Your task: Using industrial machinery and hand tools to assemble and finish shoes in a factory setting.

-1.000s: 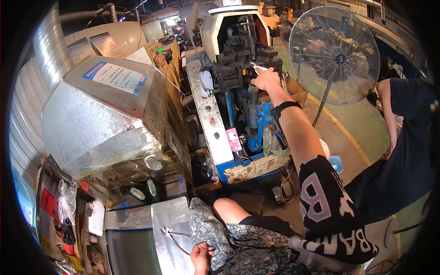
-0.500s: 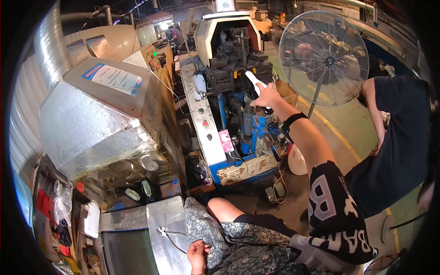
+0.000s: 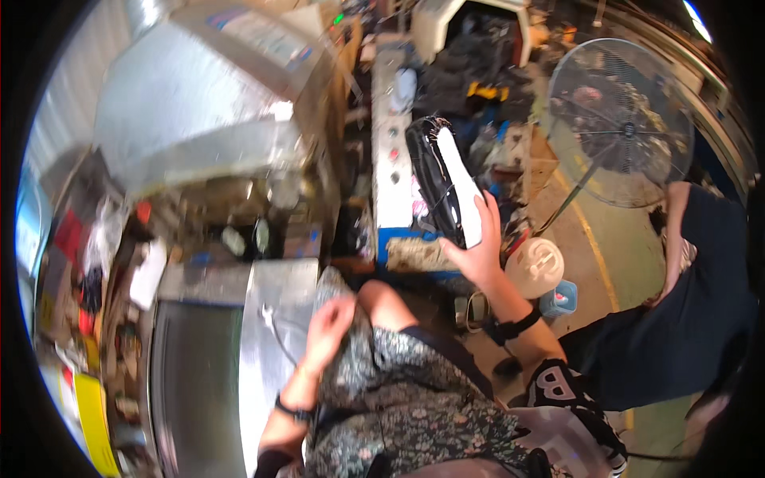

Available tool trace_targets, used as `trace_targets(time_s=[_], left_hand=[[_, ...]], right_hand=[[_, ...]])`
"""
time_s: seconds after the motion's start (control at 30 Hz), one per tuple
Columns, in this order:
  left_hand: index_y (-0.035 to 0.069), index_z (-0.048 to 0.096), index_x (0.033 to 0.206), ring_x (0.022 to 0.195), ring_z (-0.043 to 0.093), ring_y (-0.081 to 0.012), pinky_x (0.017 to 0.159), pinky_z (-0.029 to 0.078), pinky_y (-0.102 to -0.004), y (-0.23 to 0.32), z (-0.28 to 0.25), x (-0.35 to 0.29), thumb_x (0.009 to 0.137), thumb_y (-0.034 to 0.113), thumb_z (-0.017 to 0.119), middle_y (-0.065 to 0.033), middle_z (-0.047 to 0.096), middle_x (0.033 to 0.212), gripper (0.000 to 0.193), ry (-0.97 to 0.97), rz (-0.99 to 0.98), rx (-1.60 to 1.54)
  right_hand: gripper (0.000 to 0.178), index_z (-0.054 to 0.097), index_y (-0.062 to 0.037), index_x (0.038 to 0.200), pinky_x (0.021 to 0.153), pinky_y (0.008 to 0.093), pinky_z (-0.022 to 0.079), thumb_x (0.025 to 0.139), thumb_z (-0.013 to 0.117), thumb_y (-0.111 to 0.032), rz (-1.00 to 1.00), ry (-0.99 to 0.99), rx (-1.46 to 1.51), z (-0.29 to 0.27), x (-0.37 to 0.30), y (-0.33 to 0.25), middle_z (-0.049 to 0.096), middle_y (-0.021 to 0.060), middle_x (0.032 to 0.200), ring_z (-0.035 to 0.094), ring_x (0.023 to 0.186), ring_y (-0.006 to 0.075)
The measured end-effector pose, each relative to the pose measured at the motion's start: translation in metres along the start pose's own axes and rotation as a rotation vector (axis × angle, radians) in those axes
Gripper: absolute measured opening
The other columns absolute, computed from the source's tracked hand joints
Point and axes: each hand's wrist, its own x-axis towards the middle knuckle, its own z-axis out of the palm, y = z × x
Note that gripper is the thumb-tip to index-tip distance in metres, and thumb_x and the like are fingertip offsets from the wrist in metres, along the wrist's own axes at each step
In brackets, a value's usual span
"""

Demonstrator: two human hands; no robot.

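Note:
My right hand (image 3: pixel 482 248) grips a black shoe (image 3: pixel 434 179) with a white sole by one end, the sole turned partly to the right. The shoe's glossy upper wrinkles at its far end, and it hangs in the air in front of the machine (image 3: pixel 396 203). Over my patterned apron (image 3: pixel 414 430) is my left hand (image 3: pixel 331 323), its fingers loosely curled together. It is a little blurred, and nothing shows in it.
At the left stands a metal-hooded machine (image 3: pixel 191 103) with two shoes (image 3: pixel 262 237) under it. A metal-topped bench (image 3: pixel 275 362) is beside my left arm. To the right are a large fan (image 3: pixel 625 127), a round pale lid (image 3: pixel 535 269), a blue container (image 3: pixel 560 298) and a person (image 3: pixel 677 311) in dark clothes.
My right hand has drawn the shoe away from the machine, back toward me. My left hand has risen a little over the apron. The view has shifted downward.

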Motion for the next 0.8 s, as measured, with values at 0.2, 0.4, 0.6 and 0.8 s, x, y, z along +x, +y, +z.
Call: trace_targets(time_s=[0.2, 0.4, 0.6, 0.8], left_hand=[[0.001, 0.055, 0.132, 0.107, 0.060, -0.0174, 0.093, 0.047, -0.0333, 0.034, -0.011, 0.036, 0.103, 0.048, 0.042, -0.0090, 0.063, 0.123, 0.057, 0.341, -0.067, -0.640], [0.013, 0.063, 0.124, 0.095, 0.069, -0.0359, 0.080, 0.054, -0.0414, 0.054, 0.027, -0.050, 0.089, 0.055, 0.062, -0.0199, 0.069, 0.100, 0.055, -0.030, -0.184, 0.367], [0.003, 0.064, 0.122, 0.109, 0.063, -0.0191, 0.095, 0.048, -0.0312, 0.023, -0.010, -0.079, 0.092, 0.015, 0.069, -0.0125, 0.068, 0.116, 0.033, 0.223, -0.040, 0.099], [-0.002, 0.066, 0.112, 0.099, 0.066, -0.0175, 0.090, 0.051, -0.0311, -0.014, -0.088, -0.189, 0.095, 0.011, 0.063, -0.0113, 0.071, 0.103, 0.022, 0.776, -0.318, 0.286]], right_hand=[[0.115, 0.017, -0.0040, 0.155, 0.109, 0.0489, 0.035, 0.070, 0.088, -0.038, 0.123, -0.650, 0.801, 0.038, -0.113, -0.098, 0.030, 0.0254, 0.152, 0.038, 0.137, 0.0406], [0.067, 0.047, -0.0001, 0.136, 0.083, 0.0310, 0.051, 0.086, 0.076, -0.035, 0.839, -1.429, 1.039, 0.017, -0.082, -0.076, 0.061, 0.0077, 0.116, 0.063, 0.090, 0.0168], [0.069, 0.046, -0.0005, 0.137, 0.097, 0.0393, 0.049, 0.077, 0.075, -0.019, 1.096, -1.403, 1.225, 0.003, -0.106, -0.036, 0.060, 0.0095, 0.127, 0.058, 0.116, 0.0208], [0.053, 0.050, 0.0016, 0.133, 0.090, 0.0627, 0.053, 0.086, 0.061, -0.021, 1.404, -0.700, 1.308, 0.056, -0.095, -0.022, 0.060, 0.0175, 0.127, 0.060, 0.115, 0.0382]])
